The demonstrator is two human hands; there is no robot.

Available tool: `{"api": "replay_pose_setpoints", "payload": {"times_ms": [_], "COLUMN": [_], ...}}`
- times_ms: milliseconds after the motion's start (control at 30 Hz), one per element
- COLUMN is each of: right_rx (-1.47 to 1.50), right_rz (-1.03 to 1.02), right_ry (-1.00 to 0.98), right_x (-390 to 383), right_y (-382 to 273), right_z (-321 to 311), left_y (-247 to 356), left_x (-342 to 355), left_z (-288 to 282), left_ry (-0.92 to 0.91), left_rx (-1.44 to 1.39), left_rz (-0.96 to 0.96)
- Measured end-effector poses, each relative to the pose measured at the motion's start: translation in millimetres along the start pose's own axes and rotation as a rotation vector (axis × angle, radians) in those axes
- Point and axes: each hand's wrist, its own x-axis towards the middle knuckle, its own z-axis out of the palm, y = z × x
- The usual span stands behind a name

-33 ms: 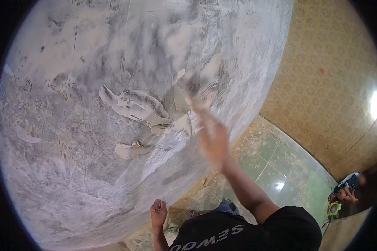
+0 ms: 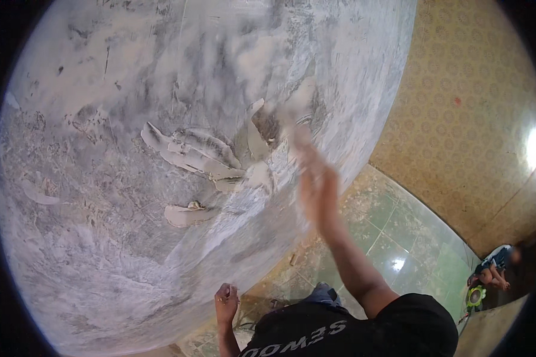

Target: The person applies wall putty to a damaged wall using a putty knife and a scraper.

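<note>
In front of me a grey-white wall [image 2: 131, 77] carries patchy plaster. Thick ridges of wet putty [image 2: 202, 152] lie at its middle, with a smaller smear [image 2: 184, 215] below them. My right hand [image 2: 318, 190] is raised against the wall's right part, closed and smeared by motion. From it points a blurred slim tool that looks like a putty knife [image 2: 298, 131], its tip close to a dark patch beside the ridges. Low down near the wall's lower edge, my left hand [image 2: 226, 296] is curled, with pale specks on its fingers. What it holds, if anything, cannot be made out.
Green floor tiles [image 2: 384, 238] with pale dust and splashes stretch below on the right. A patterned yellowish wall [image 2: 458, 107] rises beyond them. At the far right edge another person [image 2: 493, 271] sits low, near a green flower-shaped thing [image 2: 475, 296].
My right hand and its tool have shifted right across the wall, uncovering a dark patch beside the putty ridges. My left hand has stayed where it was.
</note>
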Motion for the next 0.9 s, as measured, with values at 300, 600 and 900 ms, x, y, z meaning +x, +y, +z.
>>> {"api": "replay_pose_setpoints", "payload": {"times_ms": [300, 600, 900], "right_rx": [-0.720, -0.599, -0.708], "right_rz": [-0.510, -0.373, -0.729], "right_ry": [-0.021, -0.018, -0.506], "right_x": [15, 84, -38], "right_y": [35, -11, 45], "right_z": [23, -18, 19], "left_y": [18, 25, 51], "left_x": [10, 7, -4], "left_z": [19, 48, 66], "left_ry": [-0.017, 0.067, 0.140], "left_rx": [-0.022, -0.014, -0.057], "left_rz": [0.025, 0.035, -0.066]}}
